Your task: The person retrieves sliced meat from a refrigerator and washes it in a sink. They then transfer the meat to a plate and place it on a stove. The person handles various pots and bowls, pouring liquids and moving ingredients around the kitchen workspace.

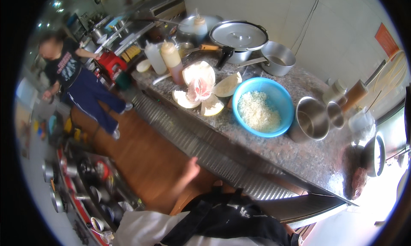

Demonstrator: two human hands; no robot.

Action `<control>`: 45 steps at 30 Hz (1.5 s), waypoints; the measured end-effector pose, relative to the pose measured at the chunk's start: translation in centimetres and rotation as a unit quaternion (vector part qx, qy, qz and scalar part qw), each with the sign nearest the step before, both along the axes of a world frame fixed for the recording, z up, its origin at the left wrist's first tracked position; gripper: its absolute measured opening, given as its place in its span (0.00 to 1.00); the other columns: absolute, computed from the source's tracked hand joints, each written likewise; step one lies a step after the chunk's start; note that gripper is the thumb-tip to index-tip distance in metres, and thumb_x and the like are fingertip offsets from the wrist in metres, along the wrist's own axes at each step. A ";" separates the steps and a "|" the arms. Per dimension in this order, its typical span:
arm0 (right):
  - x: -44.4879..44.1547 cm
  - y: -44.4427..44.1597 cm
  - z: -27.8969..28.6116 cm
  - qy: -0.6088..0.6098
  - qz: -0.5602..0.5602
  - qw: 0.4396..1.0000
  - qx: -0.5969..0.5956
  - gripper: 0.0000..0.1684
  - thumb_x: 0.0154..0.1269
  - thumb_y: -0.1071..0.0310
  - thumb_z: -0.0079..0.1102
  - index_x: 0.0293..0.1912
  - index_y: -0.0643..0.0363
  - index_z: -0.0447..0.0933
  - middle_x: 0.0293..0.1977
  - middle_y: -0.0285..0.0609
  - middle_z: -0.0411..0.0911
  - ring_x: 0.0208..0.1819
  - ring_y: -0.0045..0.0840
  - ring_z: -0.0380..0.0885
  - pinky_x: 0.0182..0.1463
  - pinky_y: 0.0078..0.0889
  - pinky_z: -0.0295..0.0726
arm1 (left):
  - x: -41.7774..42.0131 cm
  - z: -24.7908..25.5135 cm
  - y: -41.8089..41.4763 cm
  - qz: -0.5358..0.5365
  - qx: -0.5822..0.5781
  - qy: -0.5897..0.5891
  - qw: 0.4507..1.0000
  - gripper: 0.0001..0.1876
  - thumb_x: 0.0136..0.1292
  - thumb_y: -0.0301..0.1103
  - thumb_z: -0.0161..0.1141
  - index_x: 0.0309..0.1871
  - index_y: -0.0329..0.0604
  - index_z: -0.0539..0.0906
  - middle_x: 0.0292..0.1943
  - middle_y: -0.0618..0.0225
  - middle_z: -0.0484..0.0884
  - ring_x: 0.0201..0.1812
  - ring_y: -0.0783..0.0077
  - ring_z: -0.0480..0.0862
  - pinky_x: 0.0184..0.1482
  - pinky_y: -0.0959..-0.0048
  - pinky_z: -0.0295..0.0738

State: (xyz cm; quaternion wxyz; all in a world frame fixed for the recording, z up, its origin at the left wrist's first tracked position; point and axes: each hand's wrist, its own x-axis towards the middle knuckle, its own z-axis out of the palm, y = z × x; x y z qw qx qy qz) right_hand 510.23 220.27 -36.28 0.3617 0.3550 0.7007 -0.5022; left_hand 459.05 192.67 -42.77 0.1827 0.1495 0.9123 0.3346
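Note:
My left hand point(192, 168) hangs in the air over the brown floor, in front of the counter, blurred, with no object visible in it; its finger positions are unclear. Only a bit of my right arm shows at the bottom edge, and that hand is out of view. On the stone counter point(257, 146) before me stands a blue plastic colander point(282, 106) with pale, thin shreds point(258, 112) inside. Left of it lies a partly peeled pomelo point(199, 88), its pink flesh exposed, among thick pieces of rind point(212, 105).
Squeeze bottles point(172, 61), a lidded pressure cooker point(239, 35) and a saucepan point(278, 58) stand along the back. Right of the colander is a deep steel pot point(310, 119). Grooved metal grating point(192, 141) runs along the counter's foot. A person point(77, 66) stands at far left.

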 end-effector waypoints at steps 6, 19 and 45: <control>-1.8 1.1 -1.2 -0.245 -0.040 0.946 -0.210 0.17 0.61 0.56 0.49 0.46 0.51 0.75 0.39 0.35 0.79 0.40 0.22 0.79 0.43 0.33 0.75 | -8.2 0.7 -4.1 0.080 0.096 0.077 0.989 0.14 0.56 0.20 0.48 0.47 0.36 0.75 0.36 0.63 0.79 0.35 0.73 0.76 0.41 0.75 0.73; -4.5 -2.9 2.4 -0.085 0.031 0.993 0.079 0.12 0.57 0.66 0.49 0.29 0.61 0.80 0.25 0.41 0.81 0.27 0.25 0.80 0.30 0.27 0.79 | 8.7 7.7 15.5 -0.412 0.085 -0.183 0.889 0.13 0.61 0.28 0.53 0.49 0.36 0.75 0.41 0.60 0.81 0.40 0.75 0.80 0.44 0.77 0.75; -7.0 2.5 12.0 0.284 -0.635 0.718 -0.025 0.24 0.45 0.73 0.49 0.47 0.65 0.69 0.21 0.35 0.72 0.10 0.14 0.66 0.10 0.14 0.63 | 19.1 12.5 19.6 -0.211 0.228 -0.654 0.690 0.36 0.63 0.51 0.48 0.70 0.52 0.46 0.60 0.66 0.64 0.55 0.67 0.70 0.51 0.63 0.69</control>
